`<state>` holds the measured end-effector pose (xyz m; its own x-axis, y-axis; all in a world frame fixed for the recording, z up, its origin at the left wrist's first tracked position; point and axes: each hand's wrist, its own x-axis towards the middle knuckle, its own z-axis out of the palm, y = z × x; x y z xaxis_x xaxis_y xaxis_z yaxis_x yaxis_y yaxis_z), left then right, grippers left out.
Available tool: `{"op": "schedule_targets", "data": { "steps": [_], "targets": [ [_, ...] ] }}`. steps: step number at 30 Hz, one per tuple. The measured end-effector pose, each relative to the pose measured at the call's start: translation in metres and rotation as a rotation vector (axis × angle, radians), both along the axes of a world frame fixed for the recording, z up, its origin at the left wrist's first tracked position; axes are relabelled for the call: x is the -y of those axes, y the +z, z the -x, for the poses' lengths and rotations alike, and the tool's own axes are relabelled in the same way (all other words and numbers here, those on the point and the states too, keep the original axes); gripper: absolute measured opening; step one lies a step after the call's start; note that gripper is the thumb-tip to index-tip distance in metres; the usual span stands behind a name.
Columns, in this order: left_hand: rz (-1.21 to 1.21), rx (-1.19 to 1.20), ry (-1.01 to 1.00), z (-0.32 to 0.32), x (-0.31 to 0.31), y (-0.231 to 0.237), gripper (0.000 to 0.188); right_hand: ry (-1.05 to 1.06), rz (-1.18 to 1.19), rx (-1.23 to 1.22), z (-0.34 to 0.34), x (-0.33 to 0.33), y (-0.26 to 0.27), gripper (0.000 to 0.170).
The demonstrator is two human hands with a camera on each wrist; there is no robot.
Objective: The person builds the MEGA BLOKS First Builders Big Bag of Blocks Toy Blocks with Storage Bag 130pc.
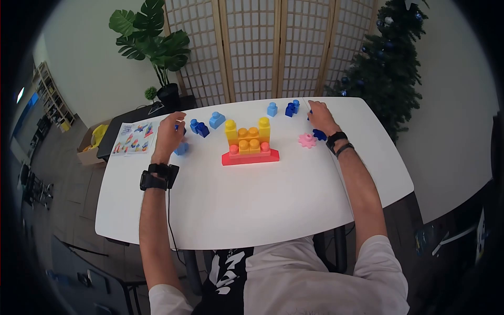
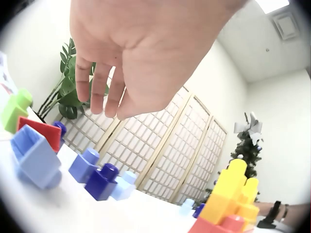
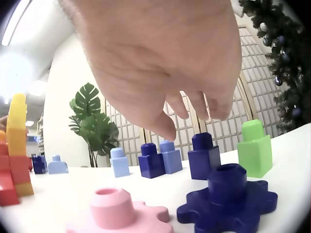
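hovering left hand (image 1: 169, 134) and right hand (image 1: 322, 119) at loose blocks, colored build (image 1: 249, 144) between them.
left: fingers relaxed, empty, near red block (image 2: 43, 132) and light blue block (image 2: 36, 158); right: fingers loosely bent, empty, near dark blue block (image 3: 204, 162), green block (image 3: 256, 153), pink gear (image 3: 114, 213); build upright mid-table.

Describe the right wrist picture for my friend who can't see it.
A right hand, holding nothing, hovers near blue blocks and a green block on a white table. A pink gear and a dark blue gear sit in front.
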<state>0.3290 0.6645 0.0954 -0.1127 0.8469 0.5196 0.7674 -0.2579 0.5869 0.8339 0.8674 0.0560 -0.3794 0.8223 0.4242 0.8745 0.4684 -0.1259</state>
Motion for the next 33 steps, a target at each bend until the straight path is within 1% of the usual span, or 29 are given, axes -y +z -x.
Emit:
{"op": "schedule_targets", "data": {
  "steps": [1,2,3,4,5,6,7,8,10,11,12,14,15,17,18,20,21,22,23,24,26,27,28,30,31,32,33],
  "targets": [
    [0.022,-0.090,0.073,0.003,0.002,0.002,0.024,-0.060,0.084,0.084,0.001,-0.003,-0.002,0.041],
    [0.044,-0.179,0.146,0.006,0.004,0.004,0.026,-0.056,0.085,0.082,0.001,-0.003,-0.005,0.041],
    [0.042,-0.180,0.150,0.005,0.004,0.003,0.026,-0.038,0.053,0.074,0.000,-0.002,-0.010,0.035],
    [0.031,-0.282,0.120,0.002,0.002,-0.002,0.030,-0.021,0.020,0.067,0.000,-0.001,-0.012,0.028],
    [0.020,-0.382,0.086,-0.002,-0.003,-0.010,0.033,-0.020,0.015,0.066,0.003,0.001,-0.011,0.028],
    [0.009,-0.482,0.051,-0.005,-0.009,-0.017,0.037,-0.008,0.026,-0.010,0.006,0.004,-0.010,0.026],
    [0.031,-0.507,0.057,-0.012,-0.015,-0.021,0.041,0.001,0.037,-0.085,0.008,0.008,-0.008,0.024],
    [0.026,-0.504,0.052,-0.017,-0.018,-0.024,0.041,-0.005,0.033,-0.082,0.009,0.013,-0.006,0.024],
    [0.099,-0.503,0.081,-0.031,-0.024,-0.030,0.040,0.095,0.017,-0.160,0.007,0.020,-0.004,0.028],
    [0.085,-0.495,0.102,-0.034,-0.028,-0.033,0.037,0.111,0.030,-0.173,0.007,0.020,-0.002,0.040],
    [0.081,-0.493,0.102,-0.034,-0.031,-0.035,0.037,0.109,0.027,-0.170,0.004,0.020,0.000,0.040],
    [0.108,-0.407,0.037,-0.034,-0.034,-0.038,0.034,0.159,0.147,-0.291,0.002,0.023,0.003,0.043],
    [0.107,-0.407,0.039,-0.031,-0.034,-0.038,0.034,0.161,0.146,-0.292,0.003,0.022,0.005,0.043],
    [0.108,-0.329,0.026,-0.037,-0.022,-0.011,0.031,0.211,0.171,-0.432,0.004,0.027,0.015,0.043],
    [0.110,-0.333,0.025,-0.040,-0.020,0.003,0.031,0.211,0.174,-0.436,0.006,0.031,0.021,0.043],
    [-0.089,-0.112,-0.132,-0.046,-0.021,0.033,0.031,0.266,0.207,-0.509,0.020,0.046,0.044,0.043],
    [-0.084,-0.112,-0.131,-0.054,-0.018,0.049,0.031,0.309,0.168,-0.496,0.026,0.050,0.052,0.044],
    [-0.070,0.011,-0.229,-0.067,-0.015,0.065,0.030,0.311,0.173,-0.496,0.034,0.055,0.060,0.044],
    [-0.057,0.135,-0.325,-0.078,-0.012,0.073,0.030,0.364,0.143,-0.541,0.042,0.061,0.069,0.044],
    [-0.056,0.134,-0.322,-0.088,-0.010,0.076,0.030,0.418,0.113,-0.587,0.051,0.068,0.076,0.045],
    [0.027,0.004,-0.501,-0.106,-0.011,0.080,0.030,0.460,0.139,-0.626,0.068,0.082,0.091,0.043],
    [0.035,-0.093,-0.511,-0.113,-0.011,0.076,0.030,0.499,0.161,-0.665,0.076,0.089,0.098,0.041],
    [0.039,-0.167,-0.506,-0.116,-0.015,0.066,0.029,0.495,0.153,-0.667,0.082,0.097,0.104,0.041],
    [0.124,-0.201,-0.518,-0.119,-0.021,0.044,0.029,0.557,0.135,-0.660,0.092,0.111,0.110,0.038],
    [0.129,-0.139,-0.498,-0.122,-0.018,0.038,0.031,0.590,0.129,-0.665,0.097,0.116,0.111,0.036],
    [0.133,-0.142,-0.504,-0.122,-0.019,0.035,0.031,0.584,0.129,-0.670,0.101,0.119,0.111,0.036],
    [0.123,-0.117,-0.510,-0.120,-0.018,0.032,0.032,0.624,0.144,-0.663,0.105,0.121,0.109,0.037]
  ]
}}
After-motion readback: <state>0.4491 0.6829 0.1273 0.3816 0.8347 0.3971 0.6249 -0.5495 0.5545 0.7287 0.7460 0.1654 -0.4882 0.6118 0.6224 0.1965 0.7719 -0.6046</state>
